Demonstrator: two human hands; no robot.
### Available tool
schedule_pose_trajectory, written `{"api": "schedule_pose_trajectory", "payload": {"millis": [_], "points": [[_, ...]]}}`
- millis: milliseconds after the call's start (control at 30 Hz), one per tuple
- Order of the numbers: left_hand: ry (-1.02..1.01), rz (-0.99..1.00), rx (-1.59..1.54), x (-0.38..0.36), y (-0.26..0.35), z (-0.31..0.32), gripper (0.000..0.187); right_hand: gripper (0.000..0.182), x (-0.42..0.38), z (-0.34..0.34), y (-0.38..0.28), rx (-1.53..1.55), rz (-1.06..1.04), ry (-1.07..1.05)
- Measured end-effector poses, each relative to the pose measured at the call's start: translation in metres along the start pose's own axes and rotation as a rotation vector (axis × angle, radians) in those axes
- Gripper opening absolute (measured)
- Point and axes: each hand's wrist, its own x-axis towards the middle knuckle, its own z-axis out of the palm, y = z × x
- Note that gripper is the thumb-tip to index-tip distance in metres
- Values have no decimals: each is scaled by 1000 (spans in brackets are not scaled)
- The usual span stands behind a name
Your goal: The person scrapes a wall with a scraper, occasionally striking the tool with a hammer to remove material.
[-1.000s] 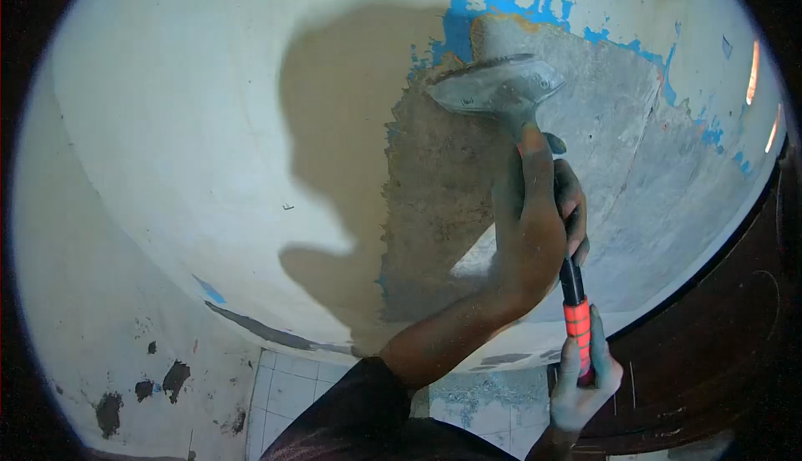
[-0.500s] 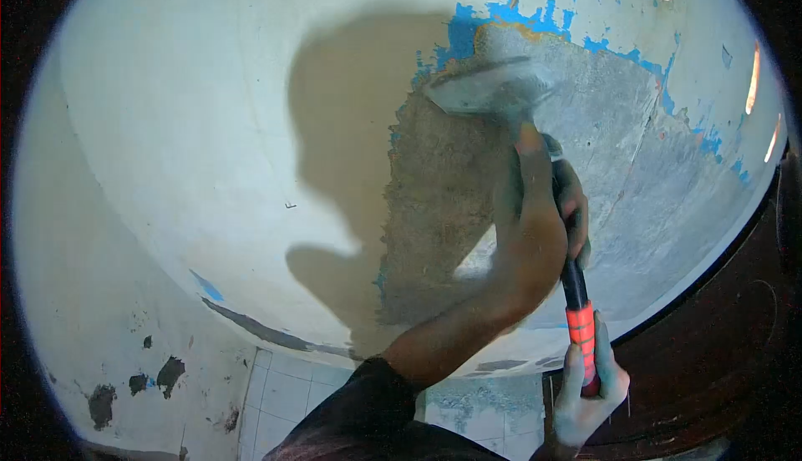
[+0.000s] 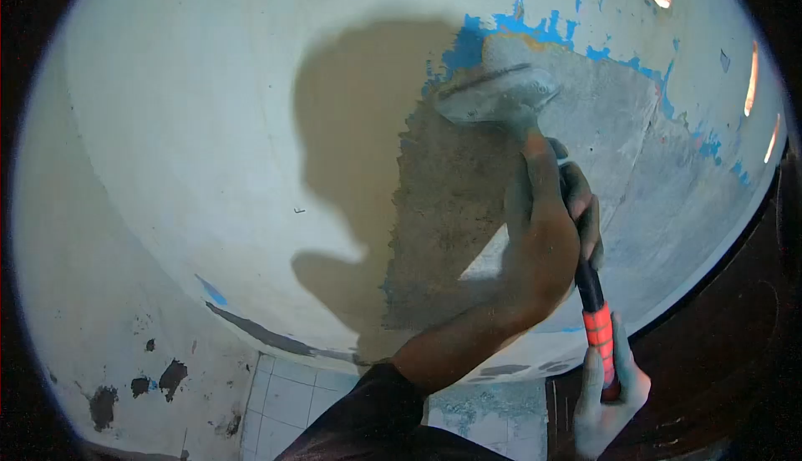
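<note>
A long-handled scraper with a wide, pale, dusty head lies against the wall, on the bare grey patch near its upper left edge. My left hand is wrapped round the shaft just below the head, its thumb stretched up along it. Lower right, my right hand grips the red-banded end of the black handle. The head hides the wall behind it, and my left forearm covers part of the patch.
Cream paint surrounds the patch, with ragged blue paint along its top. White tiles show below. A dark brown panel stands at right. My head's shadow falls on the wall.
The view has shifted slightly. The handle's lower end and my right hand have swung a little to the right; the scraper head stays near the same spot on the wall. Both hands keep their grip.
</note>
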Motion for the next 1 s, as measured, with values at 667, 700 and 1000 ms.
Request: {"api": "schedule_pose_trajectory", "payload": {"millis": [667, 700, 1000], "points": [[53, 66, -85, 2, 5, 9, 58, 38, 12, -20, -10, 142, 89, -112], [23, 22, -109, 5, 3, 8, 56, 38, 19, -27, -16, 169, 64, -99], [86, 134, -193, 6, -1, 16, 41, 42, 24, -34, 1, 142, -7, -92]]}}
